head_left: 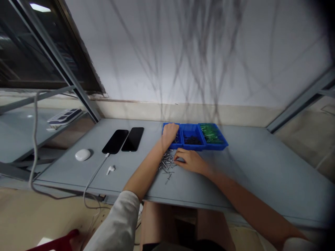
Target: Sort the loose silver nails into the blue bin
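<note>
My left hand (pixel 170 133) reaches into the leftmost blue bin (pixel 180 142), which has silvery screws or nails inside. Its fingers are curled downward and what they grip, if anything, is hidden. My right hand (pixel 190 160) is at the right edge of a loose pile of metal screws or nails (pixel 166 160) on the table, thumb and fingers bent together in a pinch; I cannot make out what is between them. The middle blue bin (pixel 192 129) holds small dark pieces. In the right bin (pixel 226 143) lie green, glossy pieces in a heap.
Two black phones (pixel 115 141) (pixel 133 139) lie left of my arm, one with a white cable (pixel 95 172) plugged in. A white earbud case (pixel 82 154) and a single earbud (pixel 111 169) rest nearby on the grey table (pixel 261 167). Metal posts (pixel 86 101) stand at the table's sides.
</note>
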Demonstrator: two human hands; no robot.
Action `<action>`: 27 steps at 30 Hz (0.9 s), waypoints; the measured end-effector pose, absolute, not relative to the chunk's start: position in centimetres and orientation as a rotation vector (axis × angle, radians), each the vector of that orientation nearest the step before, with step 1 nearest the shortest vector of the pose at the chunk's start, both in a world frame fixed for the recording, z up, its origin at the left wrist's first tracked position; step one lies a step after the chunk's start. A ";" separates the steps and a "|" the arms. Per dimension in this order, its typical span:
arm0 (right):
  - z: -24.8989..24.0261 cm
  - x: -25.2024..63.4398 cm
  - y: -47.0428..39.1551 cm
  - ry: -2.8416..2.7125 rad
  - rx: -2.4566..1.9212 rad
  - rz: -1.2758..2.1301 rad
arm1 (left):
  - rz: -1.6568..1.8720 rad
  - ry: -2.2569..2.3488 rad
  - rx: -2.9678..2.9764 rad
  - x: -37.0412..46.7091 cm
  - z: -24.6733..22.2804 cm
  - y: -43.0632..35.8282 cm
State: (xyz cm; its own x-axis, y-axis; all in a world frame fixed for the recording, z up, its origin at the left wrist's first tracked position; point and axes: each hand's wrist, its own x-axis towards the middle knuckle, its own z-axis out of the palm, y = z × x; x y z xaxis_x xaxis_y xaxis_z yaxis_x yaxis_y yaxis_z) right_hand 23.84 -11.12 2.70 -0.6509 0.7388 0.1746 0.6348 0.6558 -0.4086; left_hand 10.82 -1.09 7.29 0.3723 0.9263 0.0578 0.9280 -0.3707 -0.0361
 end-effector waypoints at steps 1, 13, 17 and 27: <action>2.6 23.8 -11.1 -2.541 -1.077 0.460 | -0.044 -1.720 -2.538 10.8 7.4 -1.1; 2.6 23.7 -11.1 -2.449 -1.103 0.527 | -0.058 -1.682 -2.476 10.4 7.6 -1.3; 2.5 23.4 -11.3 -2.513 -1.138 0.465 | -0.054 -1.660 -2.489 10.3 7.5 -1.1; 2.4 22.6 -11.6 -2.425 -1.312 0.423 | -0.088 -1.624 -2.482 10.3 6.9 -0.8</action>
